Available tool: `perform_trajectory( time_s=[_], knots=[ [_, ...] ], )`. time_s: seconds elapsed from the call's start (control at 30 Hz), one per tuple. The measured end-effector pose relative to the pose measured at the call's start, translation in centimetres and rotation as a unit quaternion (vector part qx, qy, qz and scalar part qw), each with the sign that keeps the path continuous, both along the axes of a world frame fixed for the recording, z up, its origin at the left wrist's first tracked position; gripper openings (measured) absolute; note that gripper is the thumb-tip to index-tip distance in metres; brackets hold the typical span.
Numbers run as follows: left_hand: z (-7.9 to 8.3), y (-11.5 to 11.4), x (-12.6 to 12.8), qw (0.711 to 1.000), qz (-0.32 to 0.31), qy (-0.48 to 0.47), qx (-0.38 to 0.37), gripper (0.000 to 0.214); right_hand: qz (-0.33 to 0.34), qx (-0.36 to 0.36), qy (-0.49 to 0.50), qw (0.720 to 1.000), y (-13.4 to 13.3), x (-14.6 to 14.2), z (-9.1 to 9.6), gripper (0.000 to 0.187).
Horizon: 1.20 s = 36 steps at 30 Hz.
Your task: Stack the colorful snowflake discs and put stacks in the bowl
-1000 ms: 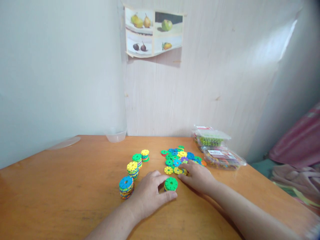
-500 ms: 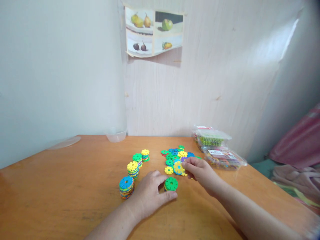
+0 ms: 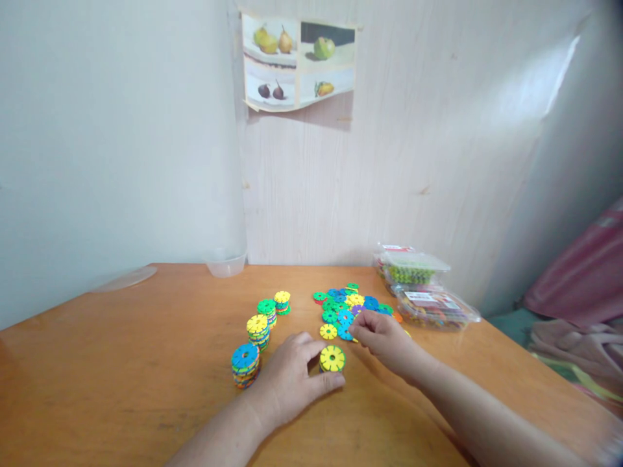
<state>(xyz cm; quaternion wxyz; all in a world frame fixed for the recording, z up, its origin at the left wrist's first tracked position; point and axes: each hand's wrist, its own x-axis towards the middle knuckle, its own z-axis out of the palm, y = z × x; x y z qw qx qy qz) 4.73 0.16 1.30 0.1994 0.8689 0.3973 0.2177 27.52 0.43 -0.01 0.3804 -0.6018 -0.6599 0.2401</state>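
Observation:
My left hand (image 3: 296,370) curls round a short stack of notched plastic discs (image 3: 332,358) with a yellow one on top. Its thumb lies along the near side, its fingers along the left and far side. At the edge of a loose pile of notched discs (image 3: 344,316), my right hand (image 3: 377,332) has thumb and fingers pinched together. Whether a disc is between those fingertips I cannot make out. Left of my left hand stands a blue-topped disc stack (image 3: 246,358), with a yellow-topped stack (image 3: 257,326) behind it.
Farther back in the row are a green-topped stack (image 3: 267,307) and another yellow-topped stack (image 3: 282,299). Clear plastic boxes (image 3: 435,308) stand at the back right. A translucent tub (image 3: 226,264) and a flat lid (image 3: 125,279) lie along the back left edge.
A yellow disc from my right hand now tops the stack at my left hand, where a green one was uppermost. My right hand has shifted slightly; the left holds its place.

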Motion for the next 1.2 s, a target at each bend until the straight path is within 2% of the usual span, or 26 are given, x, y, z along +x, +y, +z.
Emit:
perform_trajectory(
  time_s=[0.1, 0.27, 0.4, 0.57, 0.63, 0.7, 0.77, 0.8, 0.87, 0.93, 1.03, 1.2],
  knots=[
    [0.2, -0.1, 0.1, 1.0, -0.004, -0.002, -0.009, 0.033, -0.026, 0.036, -0.14, 0.989, 0.7, 0.8, -0.4, 0.018],
    [0.3, -0.2, 0.0, 1.0, -0.011, -0.007, -0.01, 0.029, -0.018, 0.025, -0.29, 0.956, 0.2, 0.5, -0.1, 0.035],
    [0.1, -0.1, -0.1, 1.0, -0.009, -0.006, -0.006, 0.028, -0.028, 0.014, -0.36, 0.933, 0.3, -0.1, -0.1, 0.033],
    [0.0, -0.1, 0.0, 1.0, -0.006, -0.008, 0.001, 0.03, -0.032, 0.057, -0.381, 0.922, 0.8, 0.3, -0.3, 0.035],
    [0.0, -0.1, 0.0, 1.0, -0.008, -0.006, 0.001, 0.03, -0.047, 0.087, -0.348, 0.932, 0.9, 0.6, -0.1, 0.035],
    [0.1, -0.1, 0.0, 1.0, -0.011, -0.004, 0.001, 0.031, -0.06, 0.099, -0.259, 0.959, 0.8, 0.7, 0.3, 0.035],
    [0.2, -0.1, 0.0, 1.0, -0.012, -0.003, 0.003, 0.032, -0.042, 0.058, -0.105, 0.992, 0.5, 0.5, 0.8, 0.036],
    [0.2, -0.1, 0.0, 1.0, -0.011, -0.003, 0.004, 0.033, -0.023, 0.018, -0.013, 0.999, 0.3, 0.4, 1.0, 0.036],
    [0.2, 0.0, 0.0, 1.0, -0.01, 0.0, 0.005, 0.035, 0.024, -0.063, 0.155, 0.986, -0.4, -0.1, 1.4, 0.033],
    [0.1, 0.0, -0.1, 1.0, -0.011, 0.002, 0.003, 0.038, 0.068, -0.114, 0.26, 0.956, -1.2, -0.7, 1.6, 0.033],
    [0.1, 0.1, -0.2, 1.0, -0.014, 0.0, -0.002, 0.042, 0.113, -0.148, 0.305, 0.934, -1.9, -1.5, 1.5, 0.034],
    [0.1, 0.1, -0.2, 1.0, -0.022, -0.018, -0.01, 0.04, 0.117, -0.159, 0.284, 0.938, -1.9, -2.0, 1.1, 0.038]
  ],
)
